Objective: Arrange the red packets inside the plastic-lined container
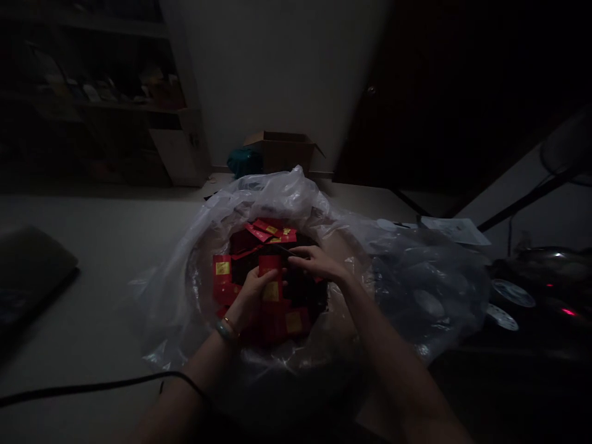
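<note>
A large clear plastic bag (398,271) lies open before me, holding several small red packets with yellow labels (222,268). My left hand (252,293) grips one red packet (271,280) upright, thumb on its face. My right hand (317,260) reaches in from the right with fingers pinched on a thin dark item near that packet's top edge; I cannot make out what it is. A bracelet sits on my left wrist. The room is very dim.
A black cable (92,387) runs across the pale surface at the lower left. A dark flat object (28,271) lies at the far left. An open cardboard box (282,151) stands behind the bag. Round metal pieces (511,293) and papers (456,229) are at right.
</note>
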Available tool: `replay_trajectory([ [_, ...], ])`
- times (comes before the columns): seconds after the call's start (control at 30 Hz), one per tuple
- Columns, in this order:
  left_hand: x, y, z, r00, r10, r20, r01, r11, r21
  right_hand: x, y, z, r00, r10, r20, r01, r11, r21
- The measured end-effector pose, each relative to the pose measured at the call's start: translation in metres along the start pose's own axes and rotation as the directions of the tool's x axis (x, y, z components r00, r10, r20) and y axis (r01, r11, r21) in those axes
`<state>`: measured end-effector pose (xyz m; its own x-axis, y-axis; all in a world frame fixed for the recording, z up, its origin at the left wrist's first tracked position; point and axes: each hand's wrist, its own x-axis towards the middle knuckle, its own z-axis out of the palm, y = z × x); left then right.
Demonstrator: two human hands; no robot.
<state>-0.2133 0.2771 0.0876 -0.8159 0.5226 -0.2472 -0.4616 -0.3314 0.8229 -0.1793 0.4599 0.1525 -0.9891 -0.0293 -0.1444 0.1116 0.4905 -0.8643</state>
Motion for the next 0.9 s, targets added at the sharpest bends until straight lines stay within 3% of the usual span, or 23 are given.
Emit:
replay_trajectory([
  [0.1, 0.0, -0.003, 0.0, 0.997, -0.004, 0.071, 0.0, 0.998, 0.056, 0.003, -0.01, -0.002, 0.991, 0.016, 0.132, -0.009, 0.998, -0.056],
  [0.23, 0.002, -0.006, -0.002, 0.995, -0.04, 0.091, 0.029, 0.992, 0.124, 0.007, -0.01, -0.002, 0.983, -0.004, 0.186, 0.027, 0.992, -0.121],
  [0.43, 0.0, -0.007, -0.004, 0.988, -0.124, 0.096, 0.108, 0.982, 0.155, 0.01, 0.004, 0.004, 0.967, -0.008, 0.253, 0.015, 1.0, -0.024],
  [0.77, -0.001, 0.001, -0.004, 0.98, -0.194, 0.036, 0.181, 0.957, 0.226, 0.007, 0.027, 0.01, 0.977, 0.042, 0.209, -0.063, 0.994, 0.094],
  [0.9, 0.002, 0.0, -0.008, 0.99, -0.136, 0.039, 0.12, 0.956, 0.267, 0.008, 0.034, 0.01, 0.971, 0.044, 0.236, -0.074, 0.99, 0.121],
])
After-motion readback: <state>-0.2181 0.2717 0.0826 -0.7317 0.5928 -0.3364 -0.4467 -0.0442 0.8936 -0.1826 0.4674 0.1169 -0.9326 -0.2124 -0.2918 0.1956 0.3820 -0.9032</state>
